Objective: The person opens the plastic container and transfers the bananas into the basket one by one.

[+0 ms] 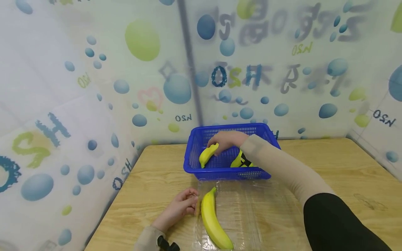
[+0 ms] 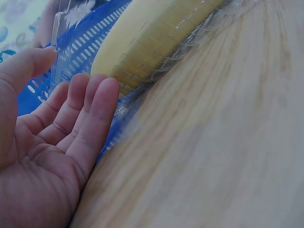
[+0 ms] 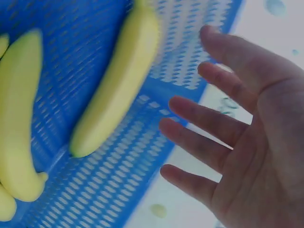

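My left hand (image 1: 178,208) touches the left edge of a clear plastic clamshell box (image 1: 233,205), its fingers loosely bent and the thumb apart from them. Inside the box lies a yellow banana (image 1: 212,221). My right hand (image 1: 228,138) reaches into a blue plastic basket (image 1: 220,171) behind the box. In the right wrist view its fingers (image 3: 204,137) are spread, with a gap to the nearest banana (image 3: 116,85). That banana leans at the basket's left side in the head view. More bananas (image 3: 19,114) lie deeper in the basket, partly hidden by the right forearm in the head view.
A wooden table (image 1: 157,167) carries the basket and the box. The box's clear lid (image 1: 276,209) lies spread out to the right, under the right arm. Behind the table hangs a curtain (image 1: 150,76) printed with bubbles and letters.
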Tool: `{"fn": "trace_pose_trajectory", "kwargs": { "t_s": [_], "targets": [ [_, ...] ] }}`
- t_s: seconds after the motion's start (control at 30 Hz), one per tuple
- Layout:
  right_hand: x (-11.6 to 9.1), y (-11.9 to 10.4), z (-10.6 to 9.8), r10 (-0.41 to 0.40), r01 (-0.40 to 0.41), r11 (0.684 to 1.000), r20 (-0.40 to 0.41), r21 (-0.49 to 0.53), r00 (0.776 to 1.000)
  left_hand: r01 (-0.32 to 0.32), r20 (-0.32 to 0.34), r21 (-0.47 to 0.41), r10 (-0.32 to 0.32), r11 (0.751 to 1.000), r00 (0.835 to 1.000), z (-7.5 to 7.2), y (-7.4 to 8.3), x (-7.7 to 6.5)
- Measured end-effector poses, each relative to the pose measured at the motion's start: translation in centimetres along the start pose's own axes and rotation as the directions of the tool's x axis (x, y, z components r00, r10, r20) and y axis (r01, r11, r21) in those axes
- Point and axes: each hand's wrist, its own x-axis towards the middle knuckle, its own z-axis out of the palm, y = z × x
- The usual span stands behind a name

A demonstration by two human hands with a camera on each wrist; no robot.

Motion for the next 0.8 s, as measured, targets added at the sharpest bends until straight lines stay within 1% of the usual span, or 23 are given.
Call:
{"fn": "trace_pose_trajectory", "kwargs": {
  "t_s": [0.13, 0.23, 0.4, 0.47, 0.5, 0.53, 0.57, 0.6, 0.67, 0.73, 0.77, 0.8],
  "targets": [
    [-1.6, -1.2, -1.2, -0.041, 0.040, 0.999, -0.021, -0.029, 0.999, -0.001, 0.000, 0.003, 0.001, 1.000, 1.000, 0.0, 0.0, 0.0],
    [-2.7, -2.1, -1.7, -0.067, 0.065, 0.995, -0.032, -0.070, 0.997, -0.004, 0.002, 0.002, 0.004, 1.000, 1.000, 0.0, 0.1, 0.0],
    [-4.4, -3.9, -1.3, -0.108, 0.098, 0.985, -0.065, -0.140, 0.992, -0.002, 0.003, -0.005, 0.002, 1.000, 1.000, 0.1, 0.2, -0.2],
    [-5.0, -4.6, -0.9, -0.154, 0.137, 0.975, -0.089, -0.175, 0.984, -0.002, 0.007, -0.014, 0.002, 1.000, 1.000, 0.1, 0.3, -0.2],
    [-5.3, -5.0, -0.6, -0.187, 0.164, 0.967, -0.107, -0.195, 0.976, -0.002, 0.012, -0.019, 0.002, 1.000, 1.000, 0.1, 0.3, -0.2],
    [-5.7, -5.4, -0.3, -0.227, 0.196, 0.956, -0.125, -0.218, 0.966, -0.002, 0.015, -0.022, 0.002, 1.000, 1.000, 0.2, 0.3, -0.2],
    [-5.9, -5.7, 0.1, -0.279, 0.237, 0.938, -0.144, -0.254, 0.949, -0.002, 0.018, -0.024, 0.003, 1.000, 1.000, 0.2, 0.3, -0.2],
    [-6.2, -6.0, 0.5, -0.336, 0.280, 0.913, -0.161, -0.296, 0.928, -0.002, 0.021, -0.027, 0.003, 1.000, 1.000, 0.2, 0.3, -0.1],
    [-6.8, -6.7, 1.3, -0.442, 0.351, 0.853, -0.176, -0.387, 0.879, -0.003, 0.027, -0.027, 0.003, 1.000, 1.000, 0.2, 0.4, -0.1],
    [-7.4, -7.4, 2.1, -0.526, 0.403, 0.790, -0.172, -0.462, 0.833, 0.000, 0.032, -0.023, 0.001, 1.000, 0.999, 0.2, 0.4, -0.1],
    [-7.7, -7.7, 2.5, -0.555, 0.421, 0.764, -0.164, -0.489, 0.815, 0.002, 0.034, -0.020, -0.001, 1.000, 0.999, 0.1, 0.4, -0.1],
    [-8.0, -8.0, 2.9, -0.573, 0.434, 0.746, -0.155, -0.504, 0.805, 0.005, 0.035, -0.017, -0.004, 1.000, 0.999, 0.1, 0.4, -0.1]
  ]
}}
